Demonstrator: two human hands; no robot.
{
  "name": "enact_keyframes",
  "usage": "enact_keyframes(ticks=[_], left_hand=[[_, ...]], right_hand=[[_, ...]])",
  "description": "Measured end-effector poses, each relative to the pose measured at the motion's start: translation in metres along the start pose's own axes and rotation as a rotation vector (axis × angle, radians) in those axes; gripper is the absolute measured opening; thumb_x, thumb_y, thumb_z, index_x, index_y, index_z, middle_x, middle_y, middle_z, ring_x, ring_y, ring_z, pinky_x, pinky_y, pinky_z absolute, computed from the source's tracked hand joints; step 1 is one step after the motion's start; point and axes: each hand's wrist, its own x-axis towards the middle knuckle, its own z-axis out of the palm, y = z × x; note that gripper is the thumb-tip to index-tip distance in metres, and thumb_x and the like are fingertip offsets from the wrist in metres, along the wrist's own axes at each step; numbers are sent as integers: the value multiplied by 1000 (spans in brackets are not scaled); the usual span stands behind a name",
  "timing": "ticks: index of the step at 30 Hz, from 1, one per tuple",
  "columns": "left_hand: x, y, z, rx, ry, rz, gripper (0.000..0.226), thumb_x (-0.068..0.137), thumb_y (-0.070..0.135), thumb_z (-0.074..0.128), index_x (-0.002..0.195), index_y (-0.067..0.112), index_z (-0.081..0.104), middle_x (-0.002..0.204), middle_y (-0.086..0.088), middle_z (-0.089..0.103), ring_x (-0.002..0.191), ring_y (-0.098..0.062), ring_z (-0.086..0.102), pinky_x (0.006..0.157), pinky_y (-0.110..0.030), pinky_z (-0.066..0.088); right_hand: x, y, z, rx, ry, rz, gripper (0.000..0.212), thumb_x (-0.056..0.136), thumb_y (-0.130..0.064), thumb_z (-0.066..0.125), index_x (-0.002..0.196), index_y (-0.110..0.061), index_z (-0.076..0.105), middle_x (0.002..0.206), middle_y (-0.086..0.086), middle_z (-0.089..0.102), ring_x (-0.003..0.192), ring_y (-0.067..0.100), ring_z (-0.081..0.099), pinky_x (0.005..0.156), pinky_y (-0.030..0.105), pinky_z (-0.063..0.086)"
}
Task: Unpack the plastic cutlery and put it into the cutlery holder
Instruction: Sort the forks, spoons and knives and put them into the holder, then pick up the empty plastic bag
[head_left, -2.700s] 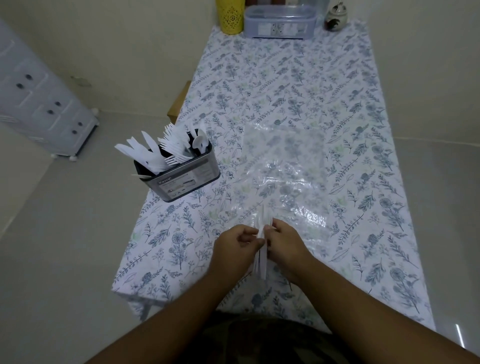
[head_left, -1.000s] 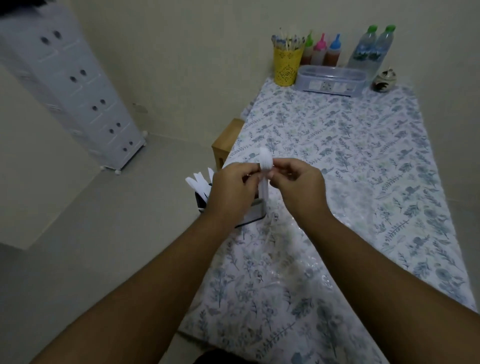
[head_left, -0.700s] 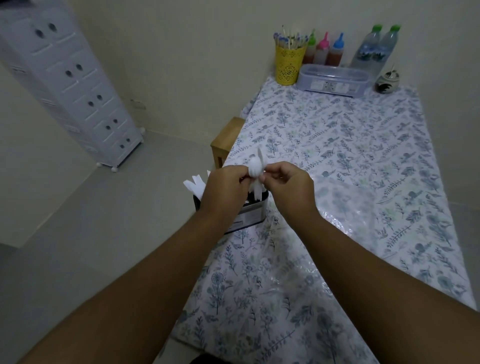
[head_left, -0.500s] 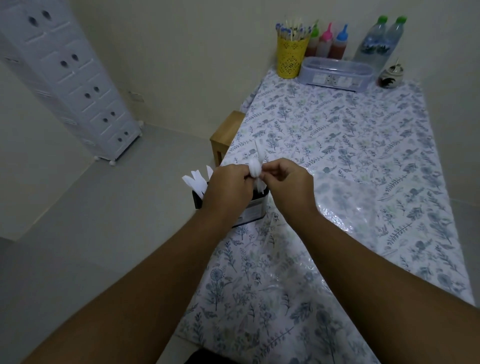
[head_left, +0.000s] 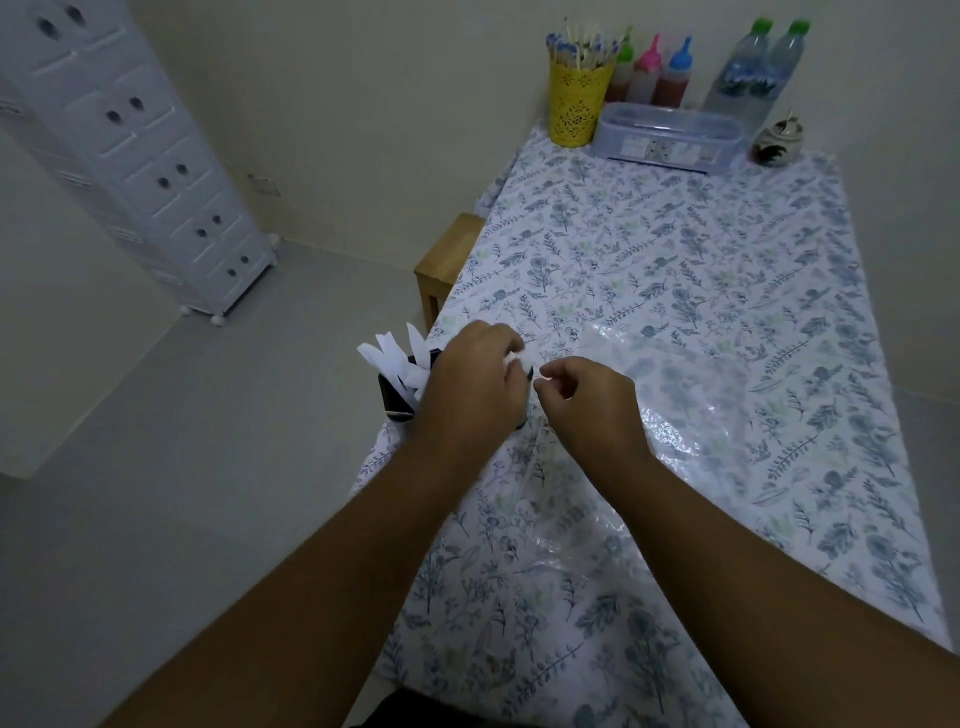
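Fig.: we stand at the table (head_left: 727, 270), floral cloth, right half of frame; both hands meet at centre.

Risks, as we judge them: the cutlery holder (head_left: 397, 400) sits at the table's left edge, mostly hidden behind the left hand (head_left: 470, 384), so a nudge from that wrist could tip it to the floor. The clear plastic wrap (head_left: 691, 384), lying right of centre, is slippery and could slide off or snag a sleeveless arm. The white spoon (head_left: 517, 359), pinched in the curled left fingers directly above the holder, could miss its slot if let go early.

Right hand (head_left: 584, 397): fingers curled, thumb to forefinger; whether it holds anything we cannot tell.

Counts, upper right: 1 lidded container (head_left: 667, 137), 1 yellow cup (head_left: 576, 101) w/ sticks, 2 water bottles (head_left: 756, 67), 3 sauce bottles (head_left: 649, 73), 1 small jar (head_left: 779, 143). Approx. 4 white handles (head_left: 389, 358) show left of the hand.
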Motion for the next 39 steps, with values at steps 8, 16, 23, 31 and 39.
enact_keyframes(ticks=[8, 16, 23, 31, 39], left_hand=[[-83, -8, 80, -17, -517, -21, 41, 95, 24, 55, 135, 14, 58, 135, -5, 59, 125, -19, 51, 110, -29, 37], [-181, -18, 80, 431, -898, 60, 40, 97, 45, 40, 115, 18, 62, 128, -4, 57, 116, -22, 51, 100, -34, 40], [-141, -11, 84, -111, -621, -685, 48, 86, 40, 65, 126, 21, 48, 107, 1, 64, 91, -21, 65, 82, -33, 56], [-113, -1, 108, -758, -634, -1181, 40, 101, 31, 54, 134, 15, 39, 97, -20, 71, 73, -26, 66, 65, -37, 53], [-119, -15, 96, -1035, -588, -1151, 60, 100, 63, 34, 93, 8, 57, 108, -19, 73, 102, -31, 68, 80, -42, 53]], right_hand=[[-49, 86, -23, -424, -216, 123, 39, 94, -31, 60, 132, -24, 66, 136, 2, 65, 129, 26, 54, 107, 41, 44], [-190, 134, -29, -463, -505, 164, 51, 94, -43, 55, 145, -32, 54, 155, 2, 46, 139, 29, 42, 111, 42, 42], [-183, 124, -69, 151, -44, 704, 49, 99, -24, 61, 145, -28, 48, 89, -8, 65, 69, 8, 63, 58, 13, 47], [-151, 160, -95, 733, 36, 1099, 31, 106, -25, 43, 135, -12, 45, 95, 18, 67, 79, 27, 62, 59, 29, 38], [-165, 187, -103, 1055, 51, 1049, 68, 99, -72, 23, 113, -16, 60, 111, 14, 76, 108, 29, 71, 81, 43, 54]])
